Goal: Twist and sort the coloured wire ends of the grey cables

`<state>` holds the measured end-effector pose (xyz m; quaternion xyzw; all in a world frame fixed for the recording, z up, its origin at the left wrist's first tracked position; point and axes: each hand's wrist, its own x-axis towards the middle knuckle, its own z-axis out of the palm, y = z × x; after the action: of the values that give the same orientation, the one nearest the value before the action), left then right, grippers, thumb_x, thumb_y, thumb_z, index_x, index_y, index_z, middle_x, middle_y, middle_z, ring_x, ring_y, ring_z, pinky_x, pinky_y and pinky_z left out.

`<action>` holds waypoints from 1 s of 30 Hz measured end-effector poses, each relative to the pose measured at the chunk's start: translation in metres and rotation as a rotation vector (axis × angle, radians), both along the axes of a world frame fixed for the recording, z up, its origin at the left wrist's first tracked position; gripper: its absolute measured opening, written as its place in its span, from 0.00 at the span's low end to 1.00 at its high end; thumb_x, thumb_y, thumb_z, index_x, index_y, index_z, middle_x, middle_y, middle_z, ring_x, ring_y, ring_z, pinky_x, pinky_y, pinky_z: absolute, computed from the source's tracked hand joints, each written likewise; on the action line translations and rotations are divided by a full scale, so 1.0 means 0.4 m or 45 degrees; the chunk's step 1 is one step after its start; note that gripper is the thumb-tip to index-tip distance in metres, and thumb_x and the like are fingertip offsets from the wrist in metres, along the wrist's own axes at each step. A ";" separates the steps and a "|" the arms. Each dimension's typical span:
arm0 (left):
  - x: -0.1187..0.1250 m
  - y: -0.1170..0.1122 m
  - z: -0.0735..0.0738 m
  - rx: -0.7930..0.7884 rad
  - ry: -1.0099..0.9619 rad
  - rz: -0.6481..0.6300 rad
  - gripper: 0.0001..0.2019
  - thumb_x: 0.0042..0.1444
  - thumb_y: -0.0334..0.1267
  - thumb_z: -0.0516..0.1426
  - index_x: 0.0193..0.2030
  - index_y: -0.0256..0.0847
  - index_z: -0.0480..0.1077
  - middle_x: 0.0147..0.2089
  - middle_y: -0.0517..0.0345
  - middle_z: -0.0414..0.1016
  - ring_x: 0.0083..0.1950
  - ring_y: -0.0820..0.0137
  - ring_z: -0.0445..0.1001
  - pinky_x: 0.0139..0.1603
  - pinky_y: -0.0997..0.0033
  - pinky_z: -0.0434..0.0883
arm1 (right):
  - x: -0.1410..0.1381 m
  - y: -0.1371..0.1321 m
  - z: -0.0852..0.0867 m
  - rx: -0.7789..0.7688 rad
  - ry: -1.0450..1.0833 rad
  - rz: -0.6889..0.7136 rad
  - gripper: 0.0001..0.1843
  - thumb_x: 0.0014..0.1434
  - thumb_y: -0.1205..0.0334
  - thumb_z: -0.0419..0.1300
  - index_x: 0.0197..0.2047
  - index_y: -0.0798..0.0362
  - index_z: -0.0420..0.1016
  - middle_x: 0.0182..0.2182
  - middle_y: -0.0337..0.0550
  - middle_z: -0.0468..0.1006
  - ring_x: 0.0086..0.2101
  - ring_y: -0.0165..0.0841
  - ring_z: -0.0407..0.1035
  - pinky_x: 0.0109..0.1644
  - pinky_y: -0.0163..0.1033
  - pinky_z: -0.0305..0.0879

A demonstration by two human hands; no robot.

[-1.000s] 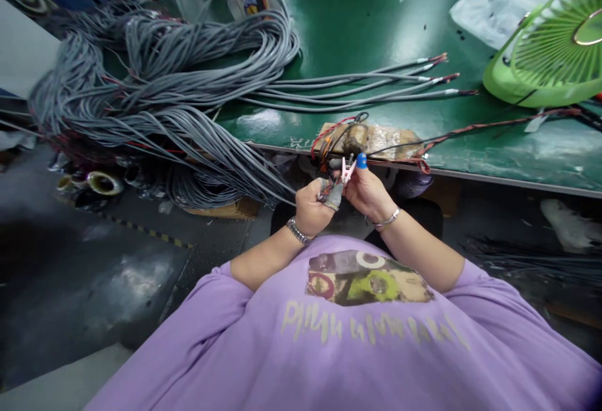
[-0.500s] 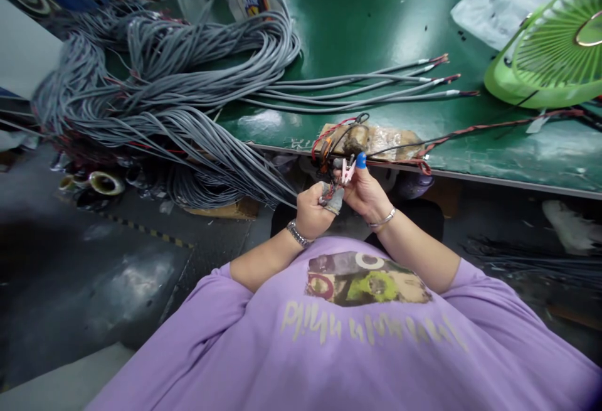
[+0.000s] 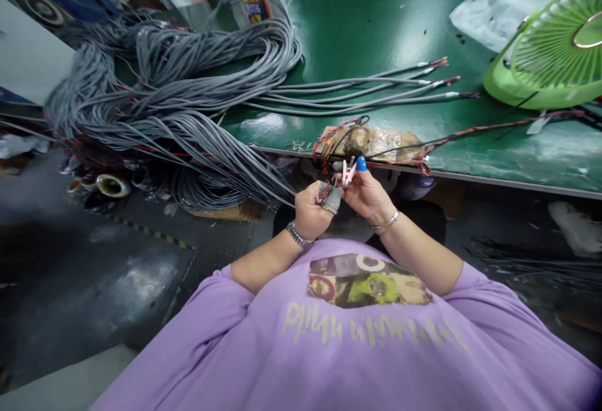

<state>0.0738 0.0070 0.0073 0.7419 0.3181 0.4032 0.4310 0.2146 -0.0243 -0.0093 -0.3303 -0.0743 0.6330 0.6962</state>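
Note:
My left hand (image 3: 313, 211) is closed round the end of a grey cable (image 3: 286, 195) that comes in from the left; a grey covering (image 3: 332, 199) shows at its fingertips, with thin coloured wires beside it. Close against it, my right hand (image 3: 369, 197) is pinched at a small pink clip (image 3: 348, 174). A blue cover (image 3: 361, 163) sits on the right thumb. Just beyond both hands, a tape-wrapped block (image 3: 388, 141) lies along the bench edge, with black, red and orange wires (image 3: 325, 150) at its left end. The exact grip of the fingertips is partly hidden.
A large bundle of grey cables (image 3: 188, 78) drapes over the left of the green bench (image 3: 357, 28). Several stripped cable ends (image 3: 442, 78) point right. A green fan (image 3: 550, 53) and a clear plastic bag (image 3: 503, 12) stand at the right. A twisted red-black cord (image 3: 493, 125) crosses the bench.
Both hands stay together at nearly the same spot, with only slight finger movement. The view has shifted a little, so the cable bundle at the left appears slightly further right.

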 end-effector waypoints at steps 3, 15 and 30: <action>0.008 0.004 -0.002 -0.002 0.013 -0.005 0.14 0.55 0.43 0.63 0.25 0.40 0.66 0.20 0.64 0.67 0.21 0.78 0.63 0.25 0.76 0.62 | -0.004 0.008 -0.005 -0.027 0.020 -0.048 0.21 0.55 0.40 0.66 0.31 0.51 0.77 0.24 0.36 0.80 0.25 0.27 0.69 0.31 0.34 0.65; 0.009 -0.003 0.003 0.138 0.057 -0.051 0.13 0.53 0.39 0.63 0.23 0.40 0.64 0.19 0.65 0.65 0.21 0.78 0.60 0.25 0.77 0.61 | -0.009 0.014 -0.003 -0.062 0.033 -0.103 0.20 0.53 0.40 0.69 0.33 0.50 0.77 0.23 0.36 0.80 0.24 0.28 0.71 0.31 0.34 0.69; -0.039 -0.029 -0.003 -0.485 -0.110 -0.107 0.17 0.54 0.53 0.63 0.31 0.40 0.70 0.20 0.64 0.71 0.17 0.78 0.65 0.17 0.79 0.63 | 0.002 -0.035 -0.046 0.017 0.054 0.176 0.28 0.51 0.31 0.64 0.32 0.51 0.78 0.30 0.39 0.81 0.26 0.28 0.68 0.28 0.33 0.65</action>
<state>0.0580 -0.0045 0.0062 0.6416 0.3385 0.3487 0.5934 0.2155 -0.0383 -0.0276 -0.3062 -0.0862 0.6859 0.6545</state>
